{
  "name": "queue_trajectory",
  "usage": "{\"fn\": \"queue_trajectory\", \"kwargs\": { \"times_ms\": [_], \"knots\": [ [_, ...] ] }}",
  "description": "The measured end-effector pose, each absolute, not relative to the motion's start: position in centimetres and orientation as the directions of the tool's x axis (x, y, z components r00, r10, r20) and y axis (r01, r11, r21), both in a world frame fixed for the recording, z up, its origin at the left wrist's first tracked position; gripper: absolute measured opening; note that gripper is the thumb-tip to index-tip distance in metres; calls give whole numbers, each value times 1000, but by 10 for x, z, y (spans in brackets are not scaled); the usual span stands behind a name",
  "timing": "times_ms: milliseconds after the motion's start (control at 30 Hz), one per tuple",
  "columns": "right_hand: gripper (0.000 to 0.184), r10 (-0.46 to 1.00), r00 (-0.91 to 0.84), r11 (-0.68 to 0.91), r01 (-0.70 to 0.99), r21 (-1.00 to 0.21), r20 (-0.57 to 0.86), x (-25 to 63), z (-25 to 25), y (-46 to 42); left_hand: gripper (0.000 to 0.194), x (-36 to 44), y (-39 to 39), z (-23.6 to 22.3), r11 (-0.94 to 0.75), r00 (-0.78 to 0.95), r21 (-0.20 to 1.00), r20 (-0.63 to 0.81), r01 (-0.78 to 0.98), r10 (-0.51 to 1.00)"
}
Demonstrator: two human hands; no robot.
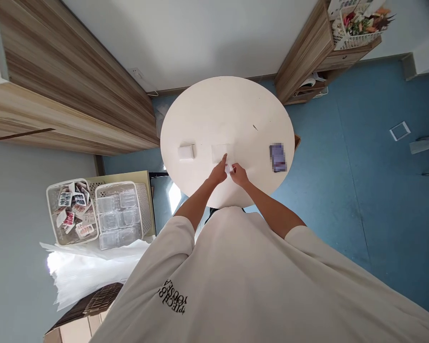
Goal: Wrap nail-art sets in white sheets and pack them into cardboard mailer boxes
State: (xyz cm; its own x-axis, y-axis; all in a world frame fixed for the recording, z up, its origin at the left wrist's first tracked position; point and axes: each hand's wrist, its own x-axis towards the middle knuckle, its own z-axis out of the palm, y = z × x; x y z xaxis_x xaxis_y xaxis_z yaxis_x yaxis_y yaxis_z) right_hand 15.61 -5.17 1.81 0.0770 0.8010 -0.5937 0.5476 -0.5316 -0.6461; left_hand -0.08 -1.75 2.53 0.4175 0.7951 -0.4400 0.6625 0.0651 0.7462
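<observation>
Between my two hands, just above the near part of a round white table (229,105), is a small white, partly see-through piece (229,168), too small to name. My right hand (239,174) is closed, pinching its right side. My left hand (219,171) has its index finger stretched forward, while its other fingers are curled against the piece's left side. Under that fingertip lies a flat white packet or sheet (218,152) on the tabletop. A small stack of white sheets or packets (186,152) sits farther left.
A phone with a blurred screen (278,157) lies near the table's right edge. On the left stand a white basket of small packs (52,214) and another basket of clear plastic boxes (145,209). Wooden cabinets (78,71) flank the table.
</observation>
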Motion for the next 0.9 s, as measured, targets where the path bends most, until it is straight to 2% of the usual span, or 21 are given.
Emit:
{"fn": "queue_trajectory", "kwargs": {
  "times_ms": [100,200,300,367,500,600,700,800,900],
  "knots": [
    [38,818,37,-471,615,-632,-574,150,17,-54,91,-11,-23,28,118,317,749,-410,652,855],
    [44,810,-9,-412,702,-581,-586,147,22,-55,70,-21,-36,31,208,78,636,-391,743,917],
    [48,786,-60,-344,785,-516,-615,145,32,-56,54,-32,-49,30,453,-156,511,-520,731,840],
    [50,770,-85,-302,825,-478,-632,142,38,-56,47,-38,-54,27,575,-221,464,-616,673,756],
    [53,751,-101,-226,889,-399,-652,133,49,-56,34,-39,-51,23,679,-245,431,-707,594,663],
    [57,734,-99,-190,920,-343,-672,128,54,-55,27,-33,-46,20,688,-266,405,-711,603,651],
    [67,719,-114,-149,938,-313,-685,126,58,-53,23,-27,-43,18,687,-273,387,-713,615,646],
    [75,694,-156,-78,955,-288,-703,123,60,-52,28,-24,-43,19,682,-233,439,-714,585,660],
    [75,683,-174,12,974,-228,-710,118,60,-52,43,-22,-43,25,703,-192,525,-719,481,668]
  ]
}}
